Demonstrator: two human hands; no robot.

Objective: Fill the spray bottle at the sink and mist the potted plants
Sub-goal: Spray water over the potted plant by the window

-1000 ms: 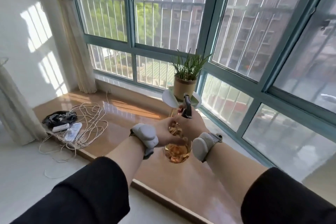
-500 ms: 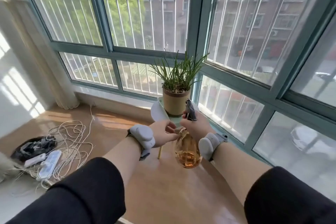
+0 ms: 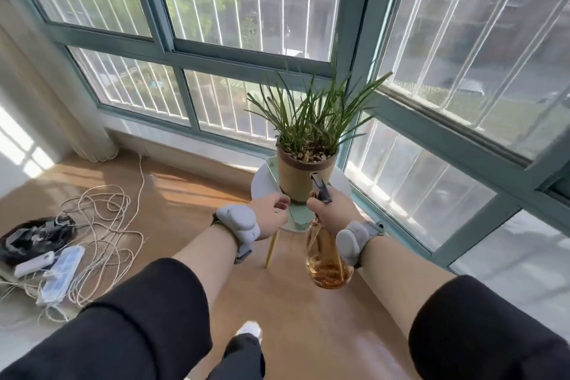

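Amber spray bottle (image 3: 327, 262), partly filled, gripped at the neck in my right hand (image 3: 331, 210), nozzle raised toward the grassy potted plant (image 3: 303, 176) on its small round surface (image 3: 262, 185), presumably ready to mist the leaves; my left hand (image 3: 271, 214) hovers beside that plant, loosely curled, holding nothing.

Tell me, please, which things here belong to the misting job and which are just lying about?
For the job:
spray bottle, gripped by the right hand
potted plant on its small stand

Lying about:
tangled cord
power strip
black bag
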